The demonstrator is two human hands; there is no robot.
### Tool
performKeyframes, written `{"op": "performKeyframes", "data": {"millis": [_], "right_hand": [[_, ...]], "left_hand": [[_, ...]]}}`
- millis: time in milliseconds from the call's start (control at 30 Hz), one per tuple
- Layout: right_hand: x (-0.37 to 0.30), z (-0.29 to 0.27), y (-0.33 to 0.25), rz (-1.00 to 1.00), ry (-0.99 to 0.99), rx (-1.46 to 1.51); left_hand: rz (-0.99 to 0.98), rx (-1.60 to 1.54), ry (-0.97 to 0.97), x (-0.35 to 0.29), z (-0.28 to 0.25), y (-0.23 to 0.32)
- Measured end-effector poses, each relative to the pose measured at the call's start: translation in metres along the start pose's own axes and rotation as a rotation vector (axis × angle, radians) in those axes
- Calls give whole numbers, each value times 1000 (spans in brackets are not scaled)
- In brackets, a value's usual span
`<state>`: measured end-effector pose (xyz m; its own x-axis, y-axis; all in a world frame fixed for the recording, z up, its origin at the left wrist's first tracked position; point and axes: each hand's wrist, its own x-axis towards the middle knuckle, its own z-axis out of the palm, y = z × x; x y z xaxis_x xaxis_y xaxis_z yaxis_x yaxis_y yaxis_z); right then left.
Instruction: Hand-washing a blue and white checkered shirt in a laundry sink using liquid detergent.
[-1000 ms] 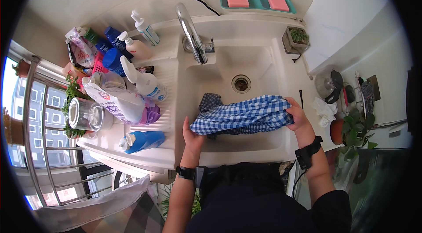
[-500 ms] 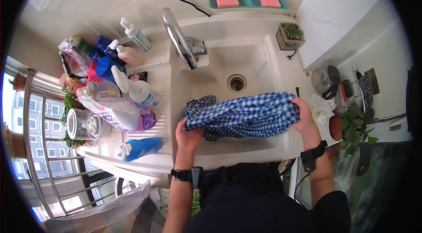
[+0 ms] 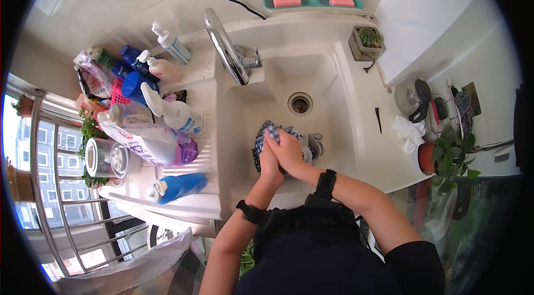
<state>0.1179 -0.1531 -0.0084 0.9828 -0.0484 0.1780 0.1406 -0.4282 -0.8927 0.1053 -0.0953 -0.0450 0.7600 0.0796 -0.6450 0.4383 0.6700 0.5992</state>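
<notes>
A blue-and-white checked cloth (image 3: 260, 138) is bunched up low over the near part of the white sink (image 3: 328, 175). My left hand (image 3: 270, 160) and my right hand (image 3: 287, 151) are pressed together, fingers closed around the cloth, the right over the left. Most of the cloth is hidden behind them. Just right of my hands lies a grey-and-white item (image 3: 314, 146), partly covered; its kind cannot be made out. Beyond the hands is the round drain (image 3: 300, 104).
A chrome faucet (image 3: 227, 50) arches over the sink's far left. Bottles crowd the left ledge, among them a blue bottle (image 3: 178, 187) and a white spray bottle (image 3: 175, 114). On the right stand a potted cactus (image 3: 368, 39), crumpled tissue (image 3: 410, 132) and a leafy plant (image 3: 448, 153).
The cloth was stretched out between my spread hands; it is now bunched into a small bundle. My right hand has moved left to meet my left hand, which has shifted slightly right.
</notes>
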Motion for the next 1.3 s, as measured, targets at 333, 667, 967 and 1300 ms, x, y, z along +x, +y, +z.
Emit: {"op": "performKeyframes", "data": {"millis": [333,667,967,1300], "right_hand": [[-14,-1,-12,56,-267,-5],[-4,-3,29,76,-298,-83],[0,-3,23,271,-262,-130],[-21,-6,-8,36,-244,-99]], "left_hand": [[-59,-353,-413,16,-44,-1],[-138,-17,107,-6,5,21],[-6,181,361,-9,16,11],[-117,-105,12,41,-54,-12]]}}
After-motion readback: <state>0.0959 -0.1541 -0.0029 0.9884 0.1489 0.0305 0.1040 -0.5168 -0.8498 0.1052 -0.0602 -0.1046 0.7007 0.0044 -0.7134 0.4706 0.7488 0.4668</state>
